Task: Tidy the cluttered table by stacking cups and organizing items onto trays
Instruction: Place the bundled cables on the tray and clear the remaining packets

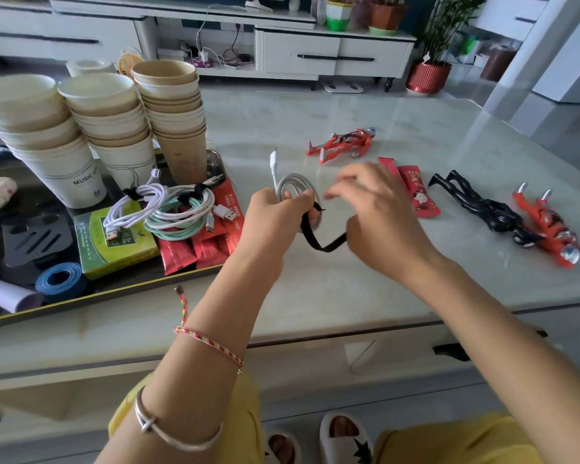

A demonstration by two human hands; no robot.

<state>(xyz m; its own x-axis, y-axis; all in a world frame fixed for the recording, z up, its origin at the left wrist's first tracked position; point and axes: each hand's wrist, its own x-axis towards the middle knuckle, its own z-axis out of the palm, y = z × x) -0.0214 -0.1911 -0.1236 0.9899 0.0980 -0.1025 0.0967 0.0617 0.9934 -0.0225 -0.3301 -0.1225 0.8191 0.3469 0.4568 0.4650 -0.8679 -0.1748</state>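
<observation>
While the tray (114,293) at the left end of the table (332,289) carries three cup stacks (178,122), two bundled cables (168,212), a green box (114,242) and a heap of red sachets (211,242), the person works just to its right. The left hand (275,222) is raised over the tabletop, fingers curled around a coiled grey cable (293,184) whose white plug sticks upward. A black strap (318,244) loops down from that grip and rises to the right hand (379,222). This hand's upper fingers are spread and blurred, so it only seems to pinch the strap's far end near the thumb. Beyond it lie two loose sachets (416,192) side by side. Three toy figures (342,145) lie flat: one red farther back, one black and one red together near the right end. Bare marble stretches between the hands and the front edge, and across the far half of the table.
</observation>
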